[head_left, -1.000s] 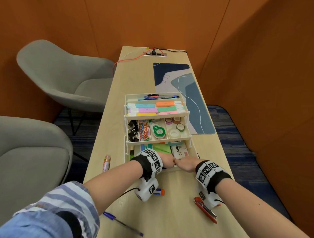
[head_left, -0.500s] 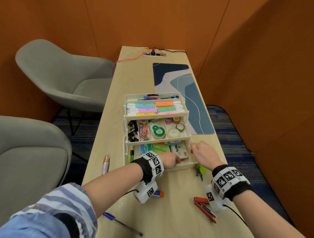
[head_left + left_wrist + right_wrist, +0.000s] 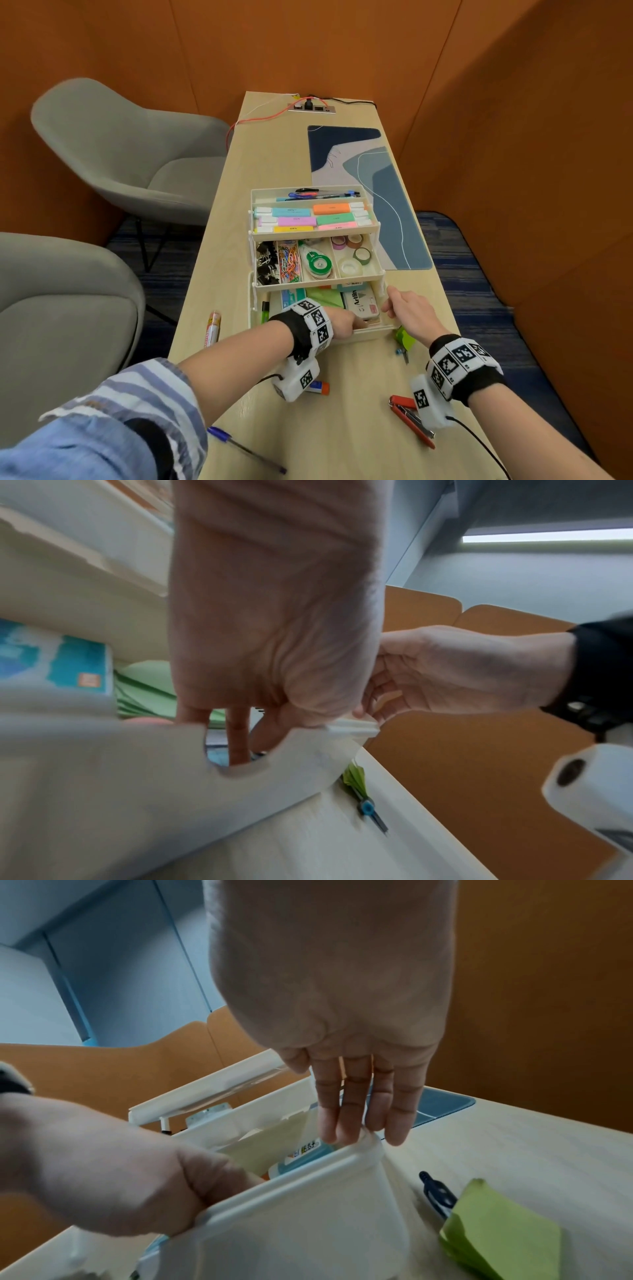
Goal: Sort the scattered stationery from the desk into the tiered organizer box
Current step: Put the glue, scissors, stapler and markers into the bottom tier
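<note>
The white tiered organizer (image 3: 371, 334) stands open on the desk: pens and highlighters on top, clips and tape in the middle, boxes and green paper at the bottom. My left hand (image 3: 344, 323) hooks its fingers over the bottom tier's front wall (image 3: 137, 777); the fingertips (image 3: 240, 748) dip inside. My right hand (image 3: 404, 308) lies open, its straight fingers (image 3: 359, 1123) touching the right wall near the front corner (image 3: 369, 1148). Loose on the desk are an orange-white tube (image 3: 213, 329), a small glue stick (image 3: 318, 388), a blue pen (image 3: 246, 448), a red cutter (image 3: 411, 419) and a green item (image 3: 404, 337).
A blue patterned desk mat (image 3: 376, 192) lies behind the organizer on the right. A power socket (image 3: 311, 108) with a red cable sits at the desk's far end. Two grey chairs (image 3: 120, 154) stand left of the narrow desk; orange walls close in on the right.
My right hand has left the front centre of the bottom tier and moved to its right front corner, uncovering the green item. The left hand has stayed at the front wall.
</note>
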